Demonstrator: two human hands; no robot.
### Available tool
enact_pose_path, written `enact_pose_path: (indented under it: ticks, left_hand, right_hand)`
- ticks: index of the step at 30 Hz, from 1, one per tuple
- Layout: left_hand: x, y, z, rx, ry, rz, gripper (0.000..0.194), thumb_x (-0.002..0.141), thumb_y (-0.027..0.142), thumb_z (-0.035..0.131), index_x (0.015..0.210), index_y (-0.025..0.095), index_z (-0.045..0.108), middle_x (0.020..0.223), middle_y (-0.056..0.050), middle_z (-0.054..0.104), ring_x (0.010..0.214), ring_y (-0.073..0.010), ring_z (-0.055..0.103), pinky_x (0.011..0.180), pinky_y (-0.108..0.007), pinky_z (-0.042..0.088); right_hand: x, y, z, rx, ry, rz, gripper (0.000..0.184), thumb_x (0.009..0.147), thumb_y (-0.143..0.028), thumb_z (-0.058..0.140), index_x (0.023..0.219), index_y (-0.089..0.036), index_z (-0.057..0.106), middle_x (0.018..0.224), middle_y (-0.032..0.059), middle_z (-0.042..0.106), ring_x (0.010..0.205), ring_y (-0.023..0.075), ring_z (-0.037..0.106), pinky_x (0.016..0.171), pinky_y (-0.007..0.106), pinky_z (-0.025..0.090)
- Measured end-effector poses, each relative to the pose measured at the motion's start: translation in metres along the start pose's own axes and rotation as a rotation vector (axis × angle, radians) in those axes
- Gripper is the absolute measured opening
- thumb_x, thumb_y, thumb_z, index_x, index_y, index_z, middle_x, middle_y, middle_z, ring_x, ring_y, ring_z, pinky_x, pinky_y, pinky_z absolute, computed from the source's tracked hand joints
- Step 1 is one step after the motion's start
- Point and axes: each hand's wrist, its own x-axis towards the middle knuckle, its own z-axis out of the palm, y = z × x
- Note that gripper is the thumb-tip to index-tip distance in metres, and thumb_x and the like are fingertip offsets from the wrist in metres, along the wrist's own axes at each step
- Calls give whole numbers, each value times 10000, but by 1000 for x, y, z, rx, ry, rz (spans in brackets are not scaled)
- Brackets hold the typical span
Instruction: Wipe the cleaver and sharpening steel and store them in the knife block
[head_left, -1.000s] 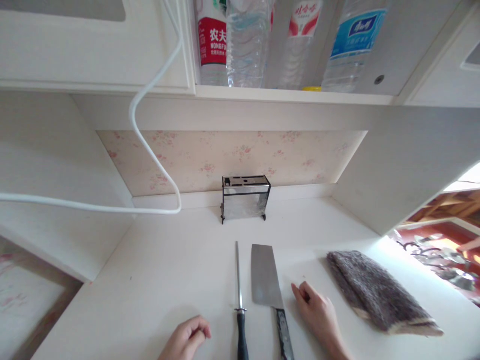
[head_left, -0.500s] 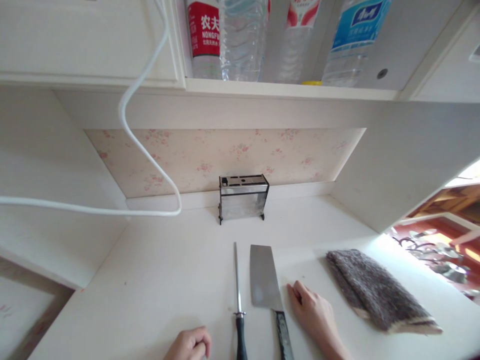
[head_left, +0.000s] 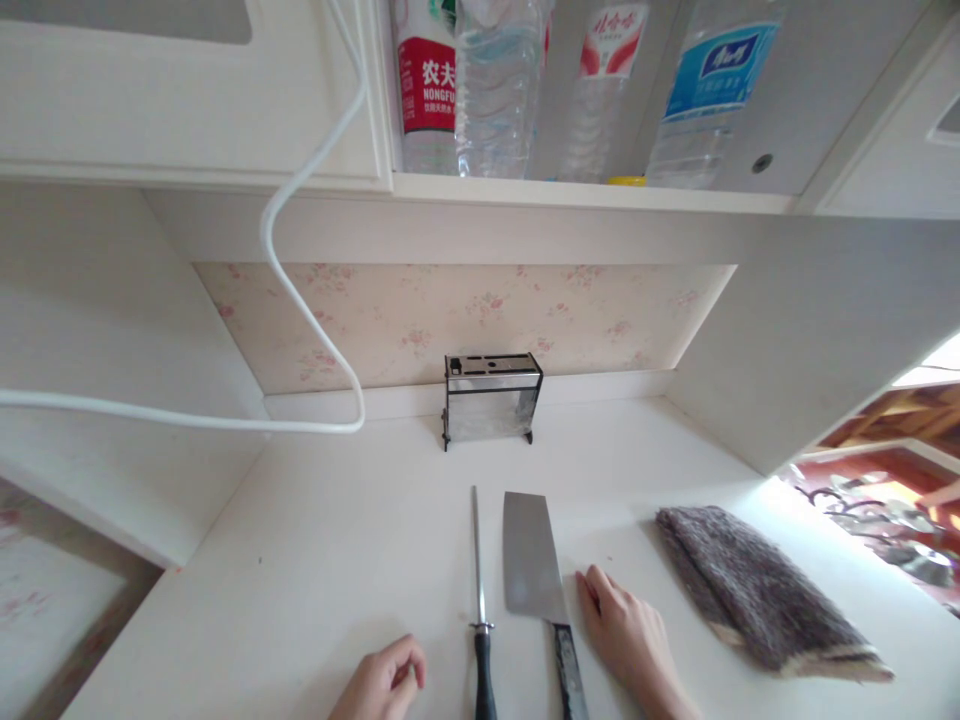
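Observation:
On the white counter, my left hand lies at the bottom of the view, left of a sharpening steel; its fingers are curled in with nothing in them. The steel has a thin metal rod pointing away and a black handle towards me. Beside it on the right is a cleaver, its broad grey blade flat on the counter, its dark handle cut off by the lower edge. My right hand rests just right of the cleaver without touching it, closed in a loose fist, no object in it.
A knife block with a slotted metal top stands against the back wall. A folded brown towel lies at the right. A white cable hangs at the left. Plastic bottles stand on the shelf above.
The view has shifted slightly, so more of the shelf shows. My left hand has turned a little and its fingers have loosened slightly. The steel, cleaver and right hand stay in place.

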Motion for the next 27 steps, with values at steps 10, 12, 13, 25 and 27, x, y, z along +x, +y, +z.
enact_pose_path:
  ticks: [10,12,13,25,27]
  left_hand:
    - [-3,-4,5,0,60,36,153,781,329,413,702,213,476,603,47,338,610,-146,331,590,-265,249]
    - [-4,-2,4,-5,64,38,146,778,321,416,705,212,479,603,48,327,607,-145,323,589,-265,245]
    - [-4,-1,4,-11,66,36,141,774,320,420,702,213,477,600,50,319,603,-144,319,588,-264,242]
    - [0,-9,2,-101,31,30,122,774,317,463,738,208,505,633,46,370,639,-143,371,623,-258,294]
    - [-1,2,-5,-183,51,24,150,802,349,472,769,209,514,664,46,398,640,-134,387,625,-250,316]
  right_hand:
    - [-1,2,3,19,-7,41,350,991,-437,316,779,-248,521,761,-3,726,640,201,681,524,272,204]
    - [0,2,4,33,-7,46,349,987,-444,323,776,-250,523,763,-3,728,635,203,680,523,272,202]
    - [0,2,4,37,-5,48,349,985,-445,326,774,-251,524,760,-3,728,634,203,679,521,272,202]
    - [0,5,7,85,10,69,365,968,-466,328,740,-249,514,665,-6,679,578,186,629,519,258,246]
    - [8,9,0,182,-7,64,379,945,-479,364,684,-235,489,585,-13,620,541,169,578,518,253,271]
